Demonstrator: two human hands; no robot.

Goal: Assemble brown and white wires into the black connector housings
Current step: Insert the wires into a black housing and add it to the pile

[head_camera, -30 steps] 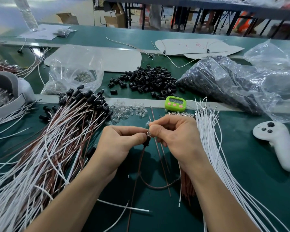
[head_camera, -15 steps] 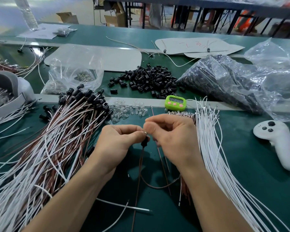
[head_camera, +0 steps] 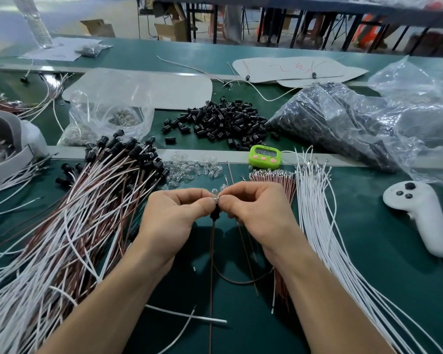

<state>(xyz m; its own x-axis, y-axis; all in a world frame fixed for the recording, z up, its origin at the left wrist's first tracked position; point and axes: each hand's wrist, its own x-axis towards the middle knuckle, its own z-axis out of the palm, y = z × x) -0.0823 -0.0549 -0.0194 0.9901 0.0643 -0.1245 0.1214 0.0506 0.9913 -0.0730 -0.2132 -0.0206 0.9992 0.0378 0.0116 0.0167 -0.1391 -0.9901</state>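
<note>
A clear bulb (head_camera: 214,192) now pokes up between the pinching fingers (head_camera: 202,194) — hidden before.

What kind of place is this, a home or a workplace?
Most likely a factory bench for hand assembly. A large pile of wired housings lies at the left, loose black housings are heaped beyond, and white wires lie bundled at the right.
</note>
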